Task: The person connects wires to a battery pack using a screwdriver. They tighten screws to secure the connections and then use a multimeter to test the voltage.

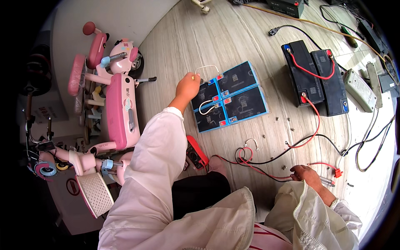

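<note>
Four-sided block of several black batteries (243,104) with blue edges lies on the floor before me. My left hand (188,87) is shut on a screwdriver (202,81), whose tip meets the blue-marked terminal at the block's upper left. One white jumper wire (207,66) arches from a red-marked terminal towards that hand; its other end is hidden. Another white jumper (201,107) joins two terminals on the left side. Low on the right, my right hand (306,175) is at the floor beside multimeter probes (326,181) and leads. Its fingertips are partly hidden, so any grip is unclear.
A red-cased multimeter (197,153) lies by my foot. Two black batteries (329,87) with red cables stand right, near a grey charger (361,90). Small bolts (292,129) and a loose white jumper (253,143) lie on the floor. A pink scooter (117,109) stands left.
</note>
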The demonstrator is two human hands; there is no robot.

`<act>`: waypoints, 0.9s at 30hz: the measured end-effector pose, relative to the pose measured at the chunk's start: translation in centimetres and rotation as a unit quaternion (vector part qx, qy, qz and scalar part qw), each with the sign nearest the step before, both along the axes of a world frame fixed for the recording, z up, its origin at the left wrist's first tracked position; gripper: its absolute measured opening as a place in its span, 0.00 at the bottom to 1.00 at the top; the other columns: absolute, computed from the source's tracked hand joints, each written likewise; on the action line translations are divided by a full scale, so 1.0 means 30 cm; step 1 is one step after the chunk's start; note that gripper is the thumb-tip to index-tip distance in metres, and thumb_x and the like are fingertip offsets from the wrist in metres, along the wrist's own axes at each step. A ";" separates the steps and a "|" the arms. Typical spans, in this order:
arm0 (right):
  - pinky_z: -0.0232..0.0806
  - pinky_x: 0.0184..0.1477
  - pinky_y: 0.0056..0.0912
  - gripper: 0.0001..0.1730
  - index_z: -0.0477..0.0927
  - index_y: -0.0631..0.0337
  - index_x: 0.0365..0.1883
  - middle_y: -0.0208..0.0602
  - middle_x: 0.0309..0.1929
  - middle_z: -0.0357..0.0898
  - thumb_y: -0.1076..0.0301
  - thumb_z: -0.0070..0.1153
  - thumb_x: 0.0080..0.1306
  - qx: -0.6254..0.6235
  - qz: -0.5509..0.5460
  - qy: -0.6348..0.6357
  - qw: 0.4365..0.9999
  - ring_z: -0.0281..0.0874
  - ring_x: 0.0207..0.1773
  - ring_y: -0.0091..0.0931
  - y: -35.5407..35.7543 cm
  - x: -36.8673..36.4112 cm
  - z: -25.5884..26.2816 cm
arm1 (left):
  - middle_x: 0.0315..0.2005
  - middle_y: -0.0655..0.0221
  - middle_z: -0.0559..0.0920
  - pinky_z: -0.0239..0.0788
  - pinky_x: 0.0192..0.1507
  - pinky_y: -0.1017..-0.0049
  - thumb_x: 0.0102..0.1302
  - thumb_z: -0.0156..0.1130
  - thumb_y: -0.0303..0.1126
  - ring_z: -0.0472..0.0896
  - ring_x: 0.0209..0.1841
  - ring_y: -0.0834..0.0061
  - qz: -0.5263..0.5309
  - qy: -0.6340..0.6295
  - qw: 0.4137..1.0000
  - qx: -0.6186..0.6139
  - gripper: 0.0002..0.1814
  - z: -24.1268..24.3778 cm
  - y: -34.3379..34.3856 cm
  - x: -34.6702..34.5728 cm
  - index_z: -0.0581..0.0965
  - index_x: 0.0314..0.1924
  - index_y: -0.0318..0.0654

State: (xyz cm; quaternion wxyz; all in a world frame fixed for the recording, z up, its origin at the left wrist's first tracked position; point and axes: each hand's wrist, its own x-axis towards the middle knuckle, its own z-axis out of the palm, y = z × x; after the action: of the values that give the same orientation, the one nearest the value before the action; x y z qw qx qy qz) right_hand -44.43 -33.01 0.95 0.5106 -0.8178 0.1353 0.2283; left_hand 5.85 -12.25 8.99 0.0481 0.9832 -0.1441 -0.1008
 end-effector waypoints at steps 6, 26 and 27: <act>0.74 0.50 0.48 0.15 0.81 0.57 0.49 0.44 0.44 0.83 0.61 0.61 0.67 -0.009 0.002 -0.002 1.000 0.81 0.50 0.44 0.003 0.000 -0.004 | 0.52 0.54 0.83 0.71 0.57 0.59 0.66 0.57 0.38 0.80 0.56 0.50 -0.159 -0.004 0.987 0.016 0.15 0.028 0.011 0.004 0.81 0.50 0.45; 0.75 0.48 0.46 0.14 0.81 0.56 0.47 0.42 0.40 0.83 0.60 0.61 0.67 -0.034 0.014 -0.012 0.999 0.83 0.45 0.42 0.006 0.001 -0.019 | 0.45 0.58 0.80 0.69 0.58 0.65 0.66 0.67 0.41 0.77 0.56 0.57 -0.227 0.009 0.973 -0.039 0.19 0.031 0.065 0.036 0.79 0.54 0.45; 0.75 0.48 0.46 0.14 0.81 0.56 0.47 0.42 0.40 0.83 0.60 0.61 0.67 -0.032 0.013 -0.014 0.999 0.83 0.45 0.42 0.006 0.000 -0.022 | 0.44 0.58 0.81 0.70 0.57 0.65 0.67 0.66 0.43 0.78 0.54 0.58 -0.225 -0.009 0.973 -0.057 0.21 0.027 0.064 0.030 0.78 0.56 0.44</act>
State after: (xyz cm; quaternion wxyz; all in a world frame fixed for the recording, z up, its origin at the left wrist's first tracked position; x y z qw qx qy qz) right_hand -44.43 -32.83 0.28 0.4832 -0.8385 0.1250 0.2186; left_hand 6.76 -10.32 9.79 0.0785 0.9221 -0.3675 -0.0919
